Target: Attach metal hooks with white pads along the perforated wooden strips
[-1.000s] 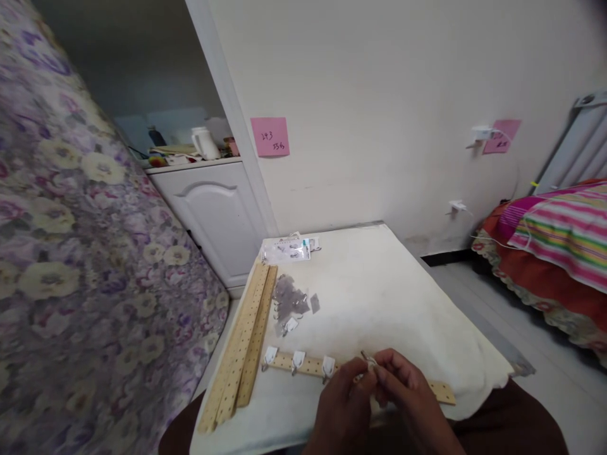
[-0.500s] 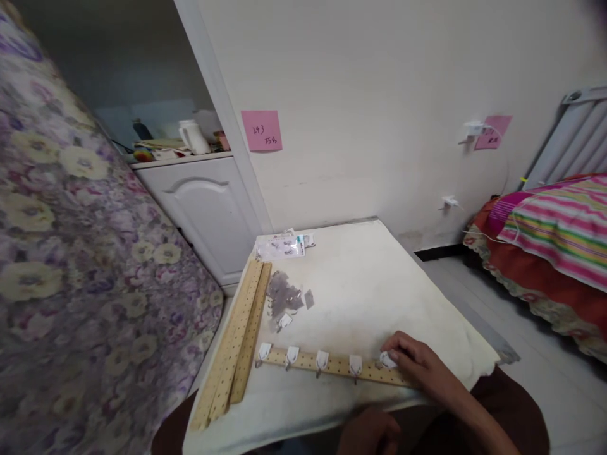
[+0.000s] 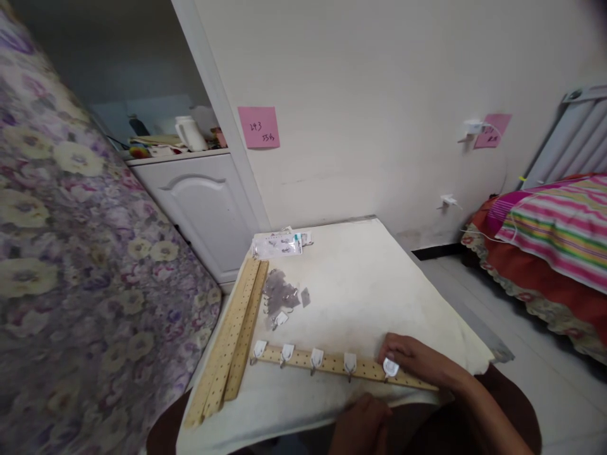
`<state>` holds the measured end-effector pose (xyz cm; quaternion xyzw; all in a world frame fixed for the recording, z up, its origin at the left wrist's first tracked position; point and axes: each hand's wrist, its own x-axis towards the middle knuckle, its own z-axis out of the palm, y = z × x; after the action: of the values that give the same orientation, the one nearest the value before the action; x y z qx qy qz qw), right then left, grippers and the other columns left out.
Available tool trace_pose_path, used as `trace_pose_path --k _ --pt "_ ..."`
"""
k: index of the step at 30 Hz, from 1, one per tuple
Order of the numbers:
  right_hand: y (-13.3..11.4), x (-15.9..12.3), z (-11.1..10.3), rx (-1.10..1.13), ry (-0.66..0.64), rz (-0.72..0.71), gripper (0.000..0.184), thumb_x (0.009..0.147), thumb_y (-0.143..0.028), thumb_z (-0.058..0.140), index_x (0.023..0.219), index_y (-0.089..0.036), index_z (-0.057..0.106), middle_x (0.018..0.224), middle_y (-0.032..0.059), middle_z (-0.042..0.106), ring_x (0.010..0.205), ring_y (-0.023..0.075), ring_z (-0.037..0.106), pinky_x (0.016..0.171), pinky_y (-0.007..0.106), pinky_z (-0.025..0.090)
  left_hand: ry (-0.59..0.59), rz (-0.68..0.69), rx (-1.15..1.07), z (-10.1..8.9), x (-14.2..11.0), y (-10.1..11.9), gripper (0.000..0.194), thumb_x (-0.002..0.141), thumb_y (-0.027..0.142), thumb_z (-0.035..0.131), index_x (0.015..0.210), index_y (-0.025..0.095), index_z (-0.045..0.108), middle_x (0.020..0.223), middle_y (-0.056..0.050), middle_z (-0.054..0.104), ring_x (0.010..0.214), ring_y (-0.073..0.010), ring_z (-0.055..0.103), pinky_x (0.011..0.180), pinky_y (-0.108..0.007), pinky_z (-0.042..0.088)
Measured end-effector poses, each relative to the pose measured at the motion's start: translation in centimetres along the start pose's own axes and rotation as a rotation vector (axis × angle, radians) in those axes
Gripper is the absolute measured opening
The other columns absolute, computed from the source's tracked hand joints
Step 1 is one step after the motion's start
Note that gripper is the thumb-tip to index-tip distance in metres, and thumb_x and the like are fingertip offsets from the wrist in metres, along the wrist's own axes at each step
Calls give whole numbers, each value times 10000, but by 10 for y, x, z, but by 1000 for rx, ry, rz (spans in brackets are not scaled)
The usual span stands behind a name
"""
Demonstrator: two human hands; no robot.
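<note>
My right hand (image 3: 417, 359) curls its fingers around a white stick-on hook (image 3: 391, 366) at the right part of a narrow perforated wooden strip (image 3: 332, 364). The hook's round face shows at the fingers, its metal loop pointing toward me. Farther left along the same strip sit several more white hooks (image 3: 317, 358), spaced apart. Low in the view, by the table's near edge, my left hand (image 3: 361, 422) is closed with curled fingers; whatever it may hold is hidden.
Longer perforated wooden strips (image 3: 232, 341) lie along the table's left side. Beside them is a pile of small grey clear packets (image 3: 279, 294) with a loose white hook (image 3: 281, 318). Hook packaging (image 3: 277, 246) lies at the back. A bed (image 3: 559, 240) stands right, a floral curtain (image 3: 95, 253) left.
My left hand has risen slightly toward the strip. My right hand has shifted a little, so the hook's white face shows more fully. The whole view has moved slightly.
</note>
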<state>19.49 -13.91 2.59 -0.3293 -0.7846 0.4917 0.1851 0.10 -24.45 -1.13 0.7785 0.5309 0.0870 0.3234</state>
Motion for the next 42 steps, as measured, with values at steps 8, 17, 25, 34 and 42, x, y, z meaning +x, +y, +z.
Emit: trace_pose_path --k 8,17,25,34,42 --pt "0 3 4 -53 49 12 250 898 -288 435 933 -238 677 946 27 629 908 200 584 854 347 445 63 -71 -33 -4 1 5 449 730 80 428 1141 173 583 1066 -125 670 919 -269 638 811 -392 508" --pt "1 7 12 -32 113 -2 233 855 -188 447 911 -216 672 910 25 636 871 190 585 802 317 445 32 -170 -103 -11 -1 13 553 736 60 416 1280 99 506 1034 -156 693 949 -288 652 847 -424 503" --pt "3 4 12 12 124 -5 216 846 -199 469 888 -209 681 891 29 645 874 196 593 797 319 445 -25 -132 -76 -9 2 14 662 737 64 419 1398 102 388 1116 -163 668 998 -279 638 896 -414 494" --pt "3 5 13 17 134 -7 215 845 -208 473 882 -210 685 902 34 655 876 198 598 804 327 452 -66 -125 8 -8 8 18 700 784 112 411 1467 142 259 1280 -166 597 1059 -328 620 891 -451 498" --pt "10 7 15 4 146 -11 222 841 -205 479 883 -213 697 899 32 660 868 201 605 787 318 458 -10 -136 -16 -7 10 17 694 789 105 418 1464 180 273 1281 -152 602 1030 -315 636 879 -428 493"
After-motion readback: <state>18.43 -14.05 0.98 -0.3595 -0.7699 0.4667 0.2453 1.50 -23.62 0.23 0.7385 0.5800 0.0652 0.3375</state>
